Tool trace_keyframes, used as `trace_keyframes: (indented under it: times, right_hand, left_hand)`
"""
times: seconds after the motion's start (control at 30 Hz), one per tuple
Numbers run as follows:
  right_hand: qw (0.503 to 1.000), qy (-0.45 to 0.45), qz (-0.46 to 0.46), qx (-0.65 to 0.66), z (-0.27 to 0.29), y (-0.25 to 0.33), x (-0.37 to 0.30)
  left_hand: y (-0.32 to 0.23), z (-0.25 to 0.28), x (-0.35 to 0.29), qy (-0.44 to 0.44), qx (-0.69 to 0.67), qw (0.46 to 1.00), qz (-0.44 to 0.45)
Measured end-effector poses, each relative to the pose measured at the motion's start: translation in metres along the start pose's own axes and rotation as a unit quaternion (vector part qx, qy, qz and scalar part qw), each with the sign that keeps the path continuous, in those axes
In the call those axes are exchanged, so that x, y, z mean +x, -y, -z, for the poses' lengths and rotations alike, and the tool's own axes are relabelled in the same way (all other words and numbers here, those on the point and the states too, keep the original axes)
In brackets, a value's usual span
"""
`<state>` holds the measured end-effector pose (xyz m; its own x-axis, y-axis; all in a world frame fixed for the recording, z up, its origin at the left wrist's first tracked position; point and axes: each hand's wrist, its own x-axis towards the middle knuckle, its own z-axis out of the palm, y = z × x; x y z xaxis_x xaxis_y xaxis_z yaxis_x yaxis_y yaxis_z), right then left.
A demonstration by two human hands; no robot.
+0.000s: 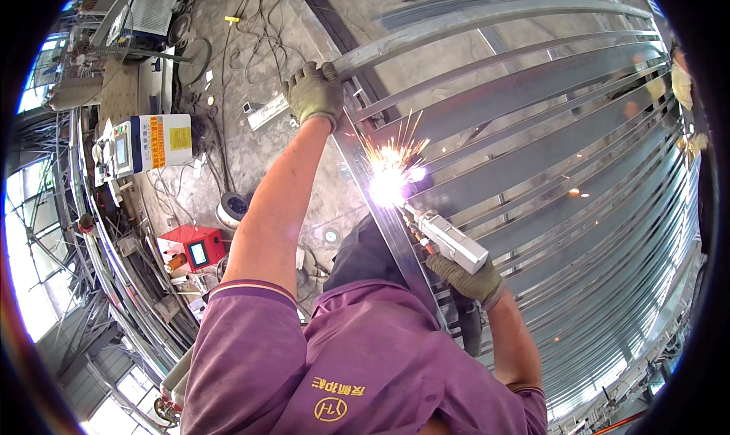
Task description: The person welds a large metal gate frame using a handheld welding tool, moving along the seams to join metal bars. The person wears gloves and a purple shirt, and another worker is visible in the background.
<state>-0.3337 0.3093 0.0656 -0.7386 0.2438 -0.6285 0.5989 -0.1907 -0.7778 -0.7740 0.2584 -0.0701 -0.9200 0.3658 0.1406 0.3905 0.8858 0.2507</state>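
Observation:
My left hand (313, 94), in an olive work glove, is closed over a square metal tube (266, 114) at the frame's left corner. In my right hand (473, 279), gloved the same way, is a silver-grey handheld welding gun (454, 242). Its tip meets the frame's flat side bar (395, 233), below my left hand. A white-violet glare with orange sparks (391, 173) bursts there and hides the joint. Long parallel slats of the metal frame (487, 180) run from this bar toward the right.
Left on the concrete floor stand a red box with a screen (196, 249), a wire spool (232, 207) and loose cables (262, 36). A white machine with a display (144, 147) is farther left. At the right edge, pale glove-like shapes (682, 85) touch the frame.

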Motion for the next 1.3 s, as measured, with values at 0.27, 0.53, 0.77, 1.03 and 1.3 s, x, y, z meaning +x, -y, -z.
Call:
trace_keyframes:
  times: [0.27,0.53,0.77,1.03,1.3]
  right_hand:
    - [0.999,-0.030,-0.030,0.007,-0.004,0.023,-0.023]
    - [0.995,-0.076,0.029,0.052,0.033,0.104,0.014]
    - [0.996,-0.029,-0.038,0.075,0.013,0.086,0.061]
    - [0.994,0.003,-0.008,0.109,0.010,0.071,0.081]
    - [0.996,0.025,0.022,0.083,0.006,0.074,0.087]
  left_hand:
    - [-0.007,0.016,-0.002,0.021,-0.015,1.000,0.011]
    - [-0.008,0.026,-0.003,0.043,-0.034,0.998,0.033]
    - [-0.011,0.027,-0.004,0.020,-0.063,0.998,0.019]
    - [-0.007,0.022,-0.005,0.012,-0.068,0.997,0.019]
    - [-0.005,0.018,-0.005,-0.029,-0.059,0.998,0.004]
